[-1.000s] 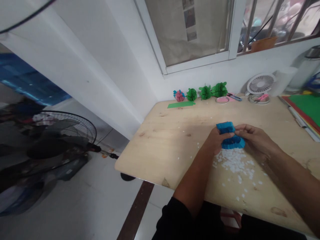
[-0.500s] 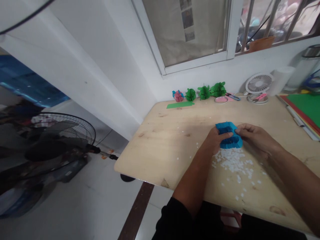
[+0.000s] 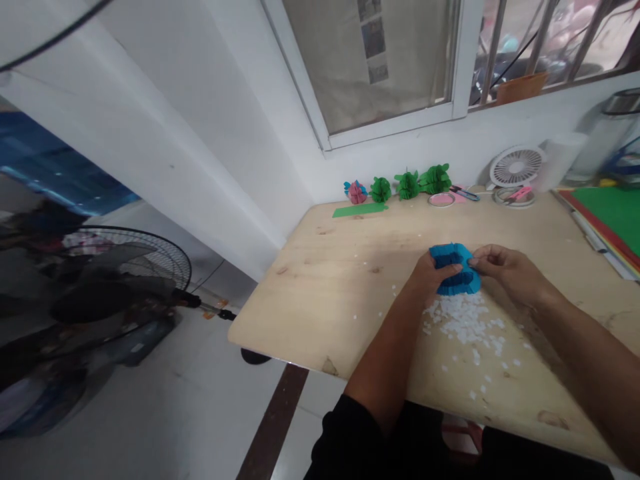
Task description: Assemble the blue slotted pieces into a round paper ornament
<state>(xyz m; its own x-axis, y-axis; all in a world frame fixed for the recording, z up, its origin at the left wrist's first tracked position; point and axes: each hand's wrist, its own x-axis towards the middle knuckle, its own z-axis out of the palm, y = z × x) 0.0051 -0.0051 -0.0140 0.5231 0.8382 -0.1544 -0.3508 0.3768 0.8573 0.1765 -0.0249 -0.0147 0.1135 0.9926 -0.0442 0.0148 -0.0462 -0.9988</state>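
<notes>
The left hand (image 3: 428, 275) has its grip closed on a pleated bright-blue paper piece (image 3: 457, 282), thumb across it; the right hand (image 3: 511, 268) pinches its right edge. The piece is at the pale wooden bench (image 3: 320, 287), just beyond scattered small white paper bits (image 3: 463, 321). Farther back lies a flat green paper strip (image 3: 360, 210).

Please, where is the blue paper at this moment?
In the head view, the blue paper is right of centre, held in the left hand, with the right hand at its right edge; white bits show just below it.
</notes>
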